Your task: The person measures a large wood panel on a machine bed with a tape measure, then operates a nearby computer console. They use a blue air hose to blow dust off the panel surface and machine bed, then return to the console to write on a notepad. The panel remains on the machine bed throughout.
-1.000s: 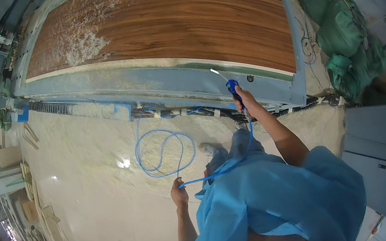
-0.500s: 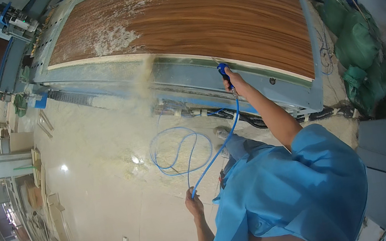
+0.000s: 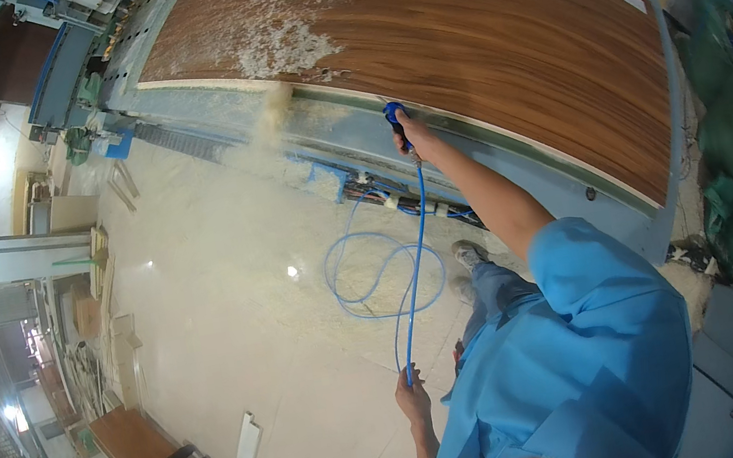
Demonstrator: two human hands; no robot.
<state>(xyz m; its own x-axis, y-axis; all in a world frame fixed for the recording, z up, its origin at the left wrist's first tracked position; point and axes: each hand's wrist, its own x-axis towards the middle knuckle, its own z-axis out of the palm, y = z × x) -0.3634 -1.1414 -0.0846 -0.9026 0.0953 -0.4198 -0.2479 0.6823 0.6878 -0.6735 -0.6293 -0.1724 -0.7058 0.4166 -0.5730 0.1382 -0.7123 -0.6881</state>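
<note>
On the brown panel (image 3: 492, 55), chips (image 3: 285, 47) left of our right hand (image 3: 411, 138), whose fingers wrap the blue air gun (image 3: 392, 112), seem uncleared, rightward looks clean, and our left hand (image 3: 413, 401) pinches the hose (image 3: 415, 286).

Room above brown board (image 3: 491, 46), blue hose (image 3: 415, 264) barring the gap between hands (image 3: 414, 399)

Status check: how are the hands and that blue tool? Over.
Right grip closed on blue air gun. Left grip on blue hose. Pale dust on wooden board; hose loops near shoes.
</note>
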